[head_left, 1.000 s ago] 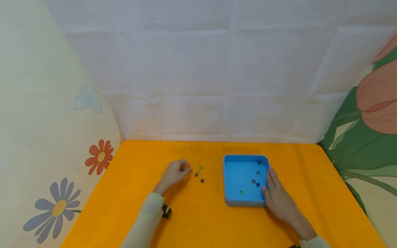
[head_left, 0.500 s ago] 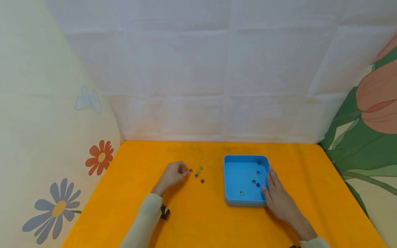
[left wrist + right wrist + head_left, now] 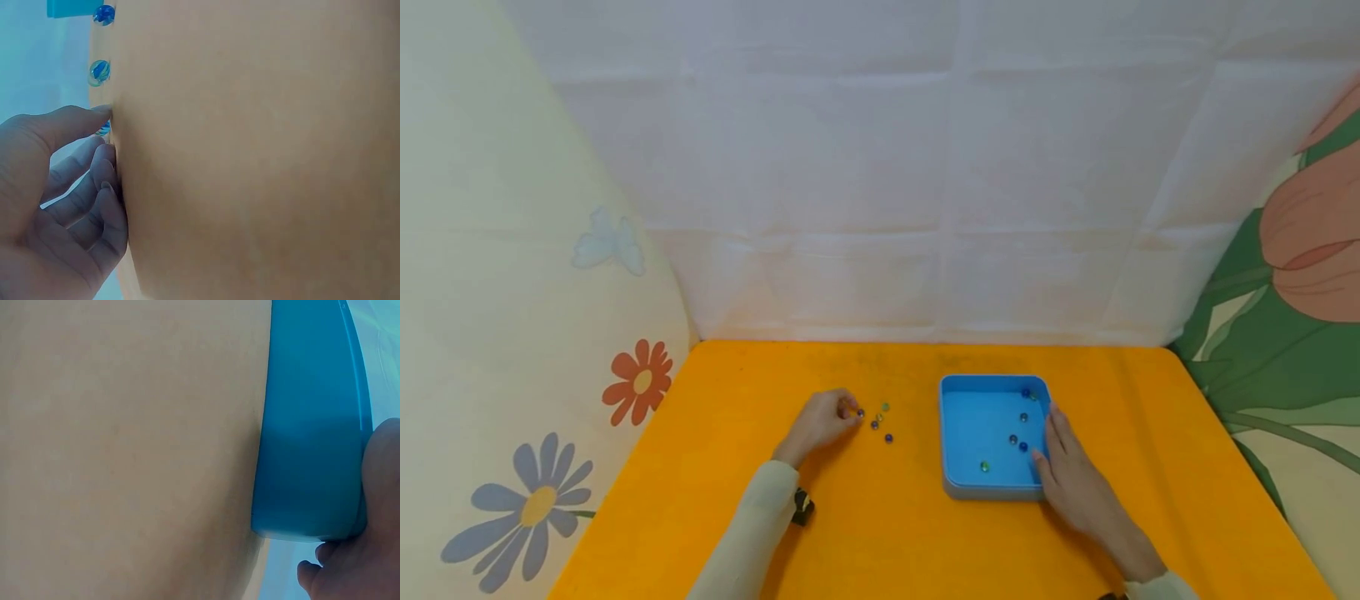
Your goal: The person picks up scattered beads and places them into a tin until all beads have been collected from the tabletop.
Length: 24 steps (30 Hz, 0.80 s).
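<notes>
My left hand [image 3: 822, 425] is low over the table, thumb and index finger curled about a small glass marble [image 3: 103, 129] that shows between their tips in the left wrist view. Several more marbles lie just to its right, among them a dark blue one [image 3: 889, 437] and a green one [image 3: 885, 407]. My right hand [image 3: 1078, 483] holds the right wall of a square blue box [image 3: 955, 479], fingers along the outside and thumb over the rim. Inside the box lie several marbles, including a green one [image 3: 985, 467] and a blue one [image 3: 1023, 447].
An orange cloth [image 3: 887, 542] covers the table. A white sheet [image 3: 820, 167] hangs behind it. Flower-printed cloths [image 3: 482, 333] stand at both sides. Dark wrist straps [image 3: 803, 507] show under the sleeves.
My left fingers drew back slightly from one marble, uncovering it, then came in again around it. The right hand and the blue box have stayed in place.
</notes>
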Motion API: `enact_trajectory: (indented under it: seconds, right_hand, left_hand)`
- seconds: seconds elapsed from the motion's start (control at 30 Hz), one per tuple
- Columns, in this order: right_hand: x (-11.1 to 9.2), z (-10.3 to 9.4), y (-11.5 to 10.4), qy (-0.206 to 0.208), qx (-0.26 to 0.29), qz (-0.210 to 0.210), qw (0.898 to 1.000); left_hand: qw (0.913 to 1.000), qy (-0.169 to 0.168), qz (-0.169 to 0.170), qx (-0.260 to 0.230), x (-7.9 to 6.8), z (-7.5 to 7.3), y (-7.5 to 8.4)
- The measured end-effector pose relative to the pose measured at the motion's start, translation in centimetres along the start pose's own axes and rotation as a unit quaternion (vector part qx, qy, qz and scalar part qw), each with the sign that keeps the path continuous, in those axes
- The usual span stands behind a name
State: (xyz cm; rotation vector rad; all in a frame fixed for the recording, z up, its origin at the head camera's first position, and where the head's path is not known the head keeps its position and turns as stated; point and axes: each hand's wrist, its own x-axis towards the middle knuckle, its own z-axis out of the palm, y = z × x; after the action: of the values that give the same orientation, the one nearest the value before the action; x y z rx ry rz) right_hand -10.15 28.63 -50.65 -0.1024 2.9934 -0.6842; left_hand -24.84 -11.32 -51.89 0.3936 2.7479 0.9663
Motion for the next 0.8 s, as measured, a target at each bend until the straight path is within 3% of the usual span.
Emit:
enact_trajectory:
  seconds: [0.37, 0.8]
  right_hand:
    - [0.04, 0.12, 0.07, 0.002, -0.006, 0.000, 1.000]
    - [0.08, 0.15, 0.33, 0.007, 0.001, -0.007, 1.000]
  left_hand:
    - [0.9996, -0.014, -0.018, -0.014, 0.22, 0.10, -0.01]
    - [0.9996, -0.005, -0.020, -0.018, 0.39, 0.15, -0.06]
